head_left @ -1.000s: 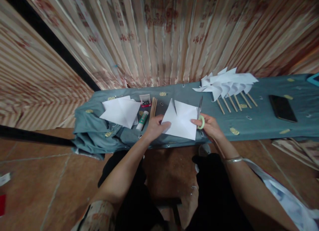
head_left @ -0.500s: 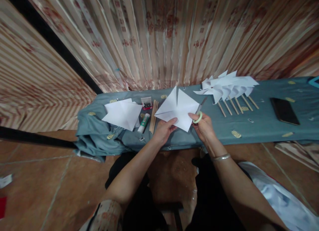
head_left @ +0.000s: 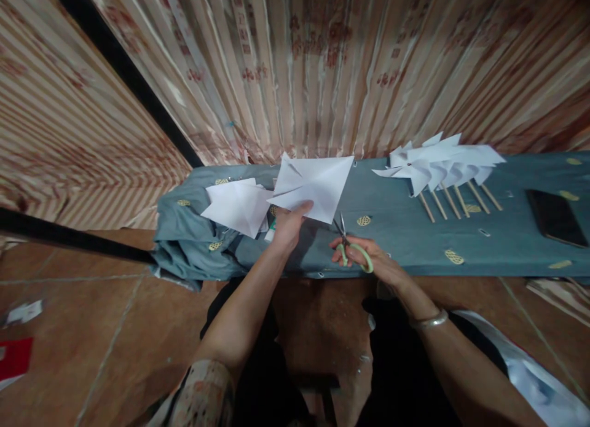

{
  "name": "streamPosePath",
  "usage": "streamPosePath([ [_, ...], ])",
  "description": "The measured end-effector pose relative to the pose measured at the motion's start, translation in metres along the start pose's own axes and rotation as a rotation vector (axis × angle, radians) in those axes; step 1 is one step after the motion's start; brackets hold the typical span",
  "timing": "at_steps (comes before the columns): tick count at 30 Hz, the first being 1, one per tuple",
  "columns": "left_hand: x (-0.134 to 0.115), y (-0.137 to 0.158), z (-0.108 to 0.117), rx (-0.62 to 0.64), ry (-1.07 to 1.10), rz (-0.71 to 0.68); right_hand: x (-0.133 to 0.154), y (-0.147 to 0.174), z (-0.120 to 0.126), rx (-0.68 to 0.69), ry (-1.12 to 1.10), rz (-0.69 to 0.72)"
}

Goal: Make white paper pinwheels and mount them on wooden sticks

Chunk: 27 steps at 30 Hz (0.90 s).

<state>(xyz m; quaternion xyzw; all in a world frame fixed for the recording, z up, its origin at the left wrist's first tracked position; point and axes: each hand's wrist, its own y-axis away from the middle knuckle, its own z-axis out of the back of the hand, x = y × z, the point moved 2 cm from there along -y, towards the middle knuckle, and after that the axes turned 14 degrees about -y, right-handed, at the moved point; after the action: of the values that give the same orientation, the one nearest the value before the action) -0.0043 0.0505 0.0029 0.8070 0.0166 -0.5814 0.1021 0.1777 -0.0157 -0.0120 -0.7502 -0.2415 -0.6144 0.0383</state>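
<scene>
A white paper square (head_left: 321, 184) with slits cut in from its left corners is pinched in my left hand (head_left: 290, 225), thumb on top. Below and right of it, my right hand (head_left: 364, 255) grips a pair of scissors (head_left: 343, 238) with pale green handles. The blades are slightly apart and point up toward the paper's lower corner without touching it. A stack of white paper sheets (head_left: 237, 206) lies to the left. Beneath the held sheet only a bit of the glue stick (head_left: 271, 232) shows; the loose wooden sticks are hidden.
Several white paper pinwheels (head_left: 442, 163) on wooden sticks (head_left: 456, 199) lie overlapped at the right. Beyond them is a black phone (head_left: 556, 217). A blue-green cloth (head_left: 405, 246) covers the narrow table, and a patterned curtain (head_left: 318, 64) hangs behind it.
The paper has turned and shifted left in my left hand, now covering the sticks and most of the glue stick. My right hand has let go of the paper and swung the scissors into a cutting grip.
</scene>
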Motion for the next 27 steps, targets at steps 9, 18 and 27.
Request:
streamPosePath([
  [9,0.009,0.002,-0.004,-0.005,-0.089,-0.011,-0.001,0.000,-0.008,-0.006,0.012,-0.036],
  [18,0.010,0.005,-0.006,0.031,-0.092,-0.030,-0.001,-0.001,-0.007,-0.011,0.022,-0.048],
  [27,0.012,0.006,-0.006,0.027,-0.102,-0.012,-0.002,-0.002,-0.008,-0.021,0.001,-0.062],
])
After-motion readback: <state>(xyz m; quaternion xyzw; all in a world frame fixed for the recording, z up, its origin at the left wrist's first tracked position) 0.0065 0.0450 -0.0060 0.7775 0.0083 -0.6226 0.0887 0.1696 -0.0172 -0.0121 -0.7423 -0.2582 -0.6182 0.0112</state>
